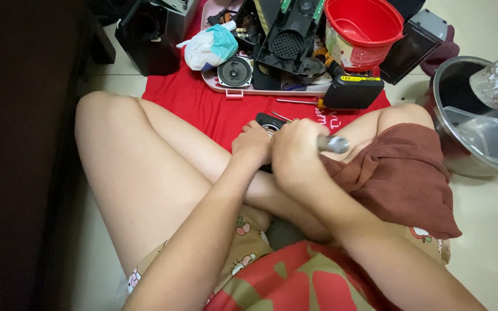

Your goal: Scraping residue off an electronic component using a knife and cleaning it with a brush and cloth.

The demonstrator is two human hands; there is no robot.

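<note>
Sitting cross-legged at the frame's centre, the person is working over a red cloth point(214, 109) that is spreading toward the top. A brown towel point(404, 178) is draping the knee at right, beside a steel basin point(451, 161) at the right edge. A pink tray point(260, 90) of speaker parts and a red bucket point(364, 29) are crowding the top. The right hand point(298, 152) is wrapping closed around a screwdriver handle point(332, 143), its long axis running left-right, tip hidden. The left hand point(252, 144) is pinching a small black speaker part point(269, 122), touching the right hand's left side. A loose screwdriver point(298, 102) is lying just above
</note>
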